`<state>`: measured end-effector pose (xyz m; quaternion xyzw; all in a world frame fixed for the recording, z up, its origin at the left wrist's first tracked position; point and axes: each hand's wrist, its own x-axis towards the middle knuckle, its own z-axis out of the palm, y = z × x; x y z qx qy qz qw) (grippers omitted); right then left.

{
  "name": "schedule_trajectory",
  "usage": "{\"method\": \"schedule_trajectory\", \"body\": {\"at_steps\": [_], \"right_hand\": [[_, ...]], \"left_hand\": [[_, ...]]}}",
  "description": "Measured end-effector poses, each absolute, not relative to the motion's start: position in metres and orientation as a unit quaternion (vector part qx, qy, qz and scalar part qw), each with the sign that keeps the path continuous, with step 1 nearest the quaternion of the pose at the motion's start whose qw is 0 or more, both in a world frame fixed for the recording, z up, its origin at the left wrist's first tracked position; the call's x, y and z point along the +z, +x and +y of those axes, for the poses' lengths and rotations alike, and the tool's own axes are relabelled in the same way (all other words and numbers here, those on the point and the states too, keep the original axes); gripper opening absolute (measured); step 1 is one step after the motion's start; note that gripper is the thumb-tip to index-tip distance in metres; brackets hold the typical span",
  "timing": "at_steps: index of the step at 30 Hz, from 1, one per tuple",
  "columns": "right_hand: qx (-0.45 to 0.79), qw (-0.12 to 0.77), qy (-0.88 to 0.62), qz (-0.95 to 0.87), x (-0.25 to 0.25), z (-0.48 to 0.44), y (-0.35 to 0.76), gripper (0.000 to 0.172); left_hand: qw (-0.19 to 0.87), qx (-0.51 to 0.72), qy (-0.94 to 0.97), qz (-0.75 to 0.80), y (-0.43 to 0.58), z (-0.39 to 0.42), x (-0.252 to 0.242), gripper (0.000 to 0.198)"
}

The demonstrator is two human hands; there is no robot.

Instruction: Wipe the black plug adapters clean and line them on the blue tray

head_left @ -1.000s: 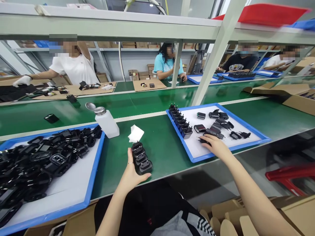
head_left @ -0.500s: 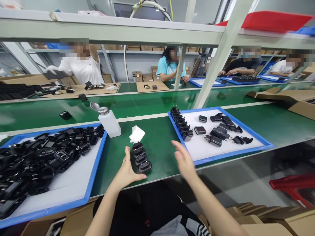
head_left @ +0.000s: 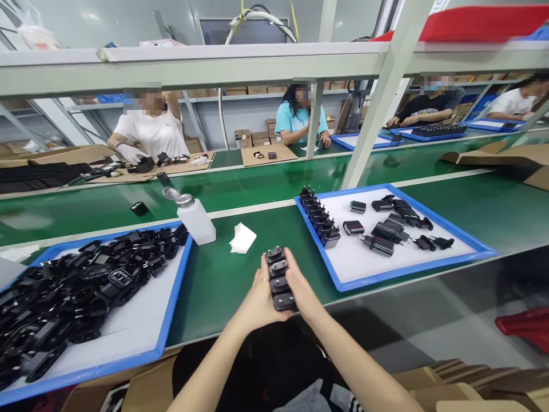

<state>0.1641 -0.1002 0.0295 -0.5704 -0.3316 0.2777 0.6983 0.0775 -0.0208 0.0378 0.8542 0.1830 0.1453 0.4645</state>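
Between my two hands is a short row of several black plug adapters [head_left: 280, 281], pressed together side by side near the bench's front edge. My left hand [head_left: 256, 303] grips the row from the left, its thumb across the near end. On the other side my right hand [head_left: 302, 289] presses against it, fingers pointing forward. Whether the row still touches the bench I cannot tell. A crumpled white cloth or paper [head_left: 243, 238] lies just beyond. Along the left edge of the blue-rimmed right tray [head_left: 338, 285] stands a line of similar adapters [head_left: 318, 217], pins up.
At left, a second blue-rimmed tray [head_left: 160, 343] holds a heap of black plastic parts [head_left: 94, 280]. A white pump bottle [head_left: 197, 220] stands beside it. Loose adapters [head_left: 388, 232] lie in the right tray. A slanted post [head_left: 373, 103] rises behind. Co-workers [head_left: 150, 129] sit across the green belt.
My right hand has come left from beside the right tray and closed against the adapter row. My left hand and the row have shifted right, away from the white cloth or paper.
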Motion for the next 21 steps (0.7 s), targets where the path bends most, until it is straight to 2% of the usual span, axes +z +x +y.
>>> {"method": "schedule_trajectory", "body": {"at_steps": [3, 7, 13, 18, 21], "right_hand": [[0.222, 0.722, -0.579, -0.308, 0.048, -0.141, 0.193, 0.06], [0.23, 0.734, -0.602, -0.213, 0.062, -0.178, 0.236, 0.057], [0.258, 0.68, -0.648, -0.226, 0.054, -0.182, 0.274, 0.049], [0.285, 0.684, -0.641, -0.202, 0.051, -0.176, 0.278, 0.054], [0.258, 0.682, -0.659, -0.182, 0.05, -0.176, 0.276, 0.056]], "left_hand": [[0.481, 0.121, 0.861, 0.113, 0.116, -0.052, 0.056, 0.124], [0.483, 0.076, 0.869, 0.074, 0.165, -0.084, 0.066, 0.126], [0.435, 0.038, 0.888, 0.141, 0.194, -0.094, 0.053, 0.125], [0.393, 0.025, 0.905, 0.161, 0.195, -0.093, 0.052, 0.129], [0.389, 0.046, 0.903, 0.176, 0.191, -0.097, 0.051, 0.127]]}}
